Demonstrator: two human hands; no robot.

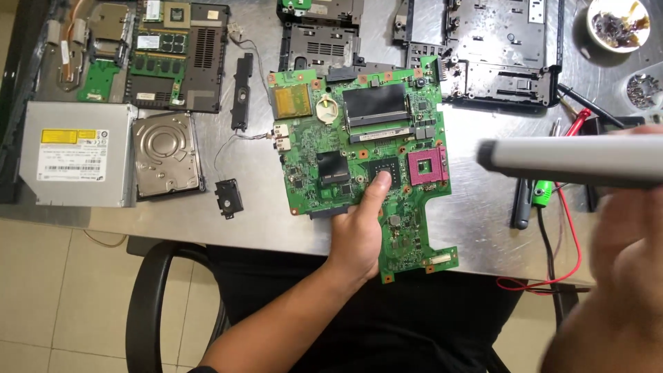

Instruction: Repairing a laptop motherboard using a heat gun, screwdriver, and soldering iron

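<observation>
A green laptop motherboard lies on the metal table, its lower part jutting over the near edge. My left hand grips the board's bottom edge, thumb pressed on top near a dark chip. My right hand, blurred at the right, holds a grey tube-shaped tool level, its tip pointing left toward the board's pink socket and stopping a little to the right of the board.
A silver optical drive and a bare hard drive lie at the left. Black laptop shells and another board fill the back. Small speakers, red and black leads, a green-handled tool and small bowls sit around.
</observation>
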